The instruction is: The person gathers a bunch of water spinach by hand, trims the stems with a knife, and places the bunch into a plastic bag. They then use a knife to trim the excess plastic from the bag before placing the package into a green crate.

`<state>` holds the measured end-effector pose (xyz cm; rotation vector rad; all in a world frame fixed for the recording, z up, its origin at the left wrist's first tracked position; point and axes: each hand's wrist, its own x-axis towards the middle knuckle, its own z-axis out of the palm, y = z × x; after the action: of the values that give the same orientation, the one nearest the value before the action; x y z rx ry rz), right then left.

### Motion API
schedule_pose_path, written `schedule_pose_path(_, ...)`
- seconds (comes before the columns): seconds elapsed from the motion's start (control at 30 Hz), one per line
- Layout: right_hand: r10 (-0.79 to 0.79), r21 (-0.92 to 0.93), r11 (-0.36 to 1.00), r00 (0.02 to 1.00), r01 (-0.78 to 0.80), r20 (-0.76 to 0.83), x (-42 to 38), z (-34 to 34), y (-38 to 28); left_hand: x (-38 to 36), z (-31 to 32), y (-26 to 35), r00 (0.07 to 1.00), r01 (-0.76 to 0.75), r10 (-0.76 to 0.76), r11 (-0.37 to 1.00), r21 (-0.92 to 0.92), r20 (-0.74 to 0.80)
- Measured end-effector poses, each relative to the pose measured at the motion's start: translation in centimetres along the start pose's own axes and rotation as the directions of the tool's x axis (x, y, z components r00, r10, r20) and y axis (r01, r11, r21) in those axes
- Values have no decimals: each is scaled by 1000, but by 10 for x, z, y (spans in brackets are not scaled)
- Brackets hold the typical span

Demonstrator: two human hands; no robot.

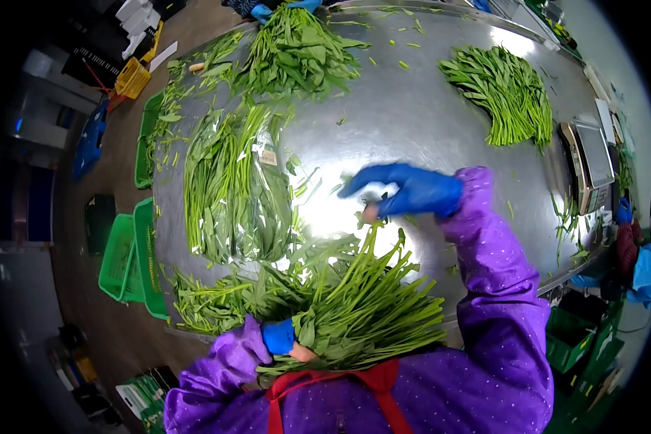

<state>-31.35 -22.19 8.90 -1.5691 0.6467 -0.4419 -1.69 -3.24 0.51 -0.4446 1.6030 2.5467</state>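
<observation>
My left hand (292,343), in a blue glove with bare skin at the fingers, grips a thick bunch of long-stemmed leafy greens (369,307) close to my body. Leaves hide part of those fingers. Over the shiny metal table (405,116), my right hand (412,192) is raised above the stem tips. Its blue-gloved fingers are curved and apart from the bare thumb tip, slightly blurred. Loose greens (224,300) lie under and left of the bunch. Beyond them are bundles of greens in clear plastic bags (239,188), one bearing a small label.
Another pile of greens (503,94) lies at the far right, near a weighing scale (589,166). Across the table, a co-worker's blue-gloved hands (264,12) hold a leafy bunch (296,50). Green crates (119,257) stand along the left edge. Cut stem bits are scattered about.
</observation>
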Motion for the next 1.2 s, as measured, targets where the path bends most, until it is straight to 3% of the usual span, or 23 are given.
schedule_pose_path(0.03, 84, -198, 978, 989, -59, 125, 5, 11, 0, 3, 0, 3, 998, -53, 59, 966, 253, -16)
schedule_pose_path(0.07, 94, -277, 961, 962, -20, 257, 8, 23, 7, 4, -2, 4, 992, -103, 124, 866, 490, -11)
schedule_pose_path(0.1, -20, -308, 944, 951, 120, 310, 8, 35, 20, 3, -2, -5, 995, -93, 96, 846, 525, 21)
schedule_pose_path(0.17, 151, -498, 864, 909, 70, 388, 15, 41, 20, -3, -2, -34, 996, -80, 43, 803, 590, 77)
schedule_pose_path(0.2, 191, -315, 947, 894, -59, 406, 14, 36, 27, -6, -3, -31, 997, -70, 29, 783, 618, 75)
schedule_pose_path(0.27, 203, 80, 965, 906, -249, 371, 9, 17, 53, -17, -3, -17, 998, -44, 1, 738, 674, 64)
schedule_pose_path(0.3, 115, 134, 979, 957, -156, 268, 5, 7, 76, -19, -2, -11, 998, -28, -13, 713, 701, 53)
schedule_pose_path(0.33, 123, 158, 975, 975, -154, 187, -3, -4, 62, -21, -2, -7, 999, -13, -27, 699, 715, 45)
schedule_pose_path(0.43, 65, 220, 974, 993, -42, -98, -16, -41, 42, -19, -1, -8, 999, -15, -13, 734, 679, 36)
schedule_pose_path(0.5, 161, 378, 921, 974, -89, -162, -24, -50, 70, -17, -1, -10, 999, -22, 0, 769, 639, 34)
schedule_pose_path(0.57, 74, 176, 982, 997, -67, -36, -21, -38, 97, -15, -1, -10, 1000, -23, 12, 808, 589, 21)
schedule_pose_path(0.63, 165, 276, 945, 985, -174, 56, -24, -16, 85, -12, -1, -9, 1000, -25, 23, 840, 542, 10)
schedule_pose_path(0.67, 97, 226, 967, 991, -116, 96, -20, -8, 76, -11, -2, -8, 999, -31, 33, 851, 524, 5)
schedule_pose_path(0.7, 78, 378, 917, 986, -129, 149, -19, 4, 81, -11, -1, -8, 999, -32, 37, 863, 504, -1)
schedule_pose_path(0.77, 13, 445, 893, 993, -64, 116, -16, 27, 73, -12, -1, -6, 999, -36, 48, 880, 474, -13)
schedule_pose_path(0.83, 140, 467, 862, 978, -197, 155, -15, 37, 60, -14, 0, -5, 998, -39, 57, 891, 452, -27)
schedule_pose_path(0.87, 142, 375, 911, 984, -172, 106, -10, 40, 66, -15, 0, -5, 998, -38, 61, 896, 443, -36)
schedule_pose_path(0.9, 212, 422, 883, 977, -206, 34, -10, 41, 56, -17, 0, -5, 997, -40, 64, 900, 434, -41)
schedule_pose_path(1.03, 262, 533, 840, 934, -97, -242, -14, 31, 64, -23, 2, -8, 994, -46, 83, 912, 408, -74)
schedule_pose_path(1.1, 240, 571, 820, 879, 44, -413, -15, 23, 73, -25, 2, -10, 992, -48, 90, 918, 395, -88)
schedule_pose_path(1.2, 231, 542, 838, 940, -61, -251, -21, 20, 78, -24, 1, -11, 990, -54, 100, 921, 387, -101)
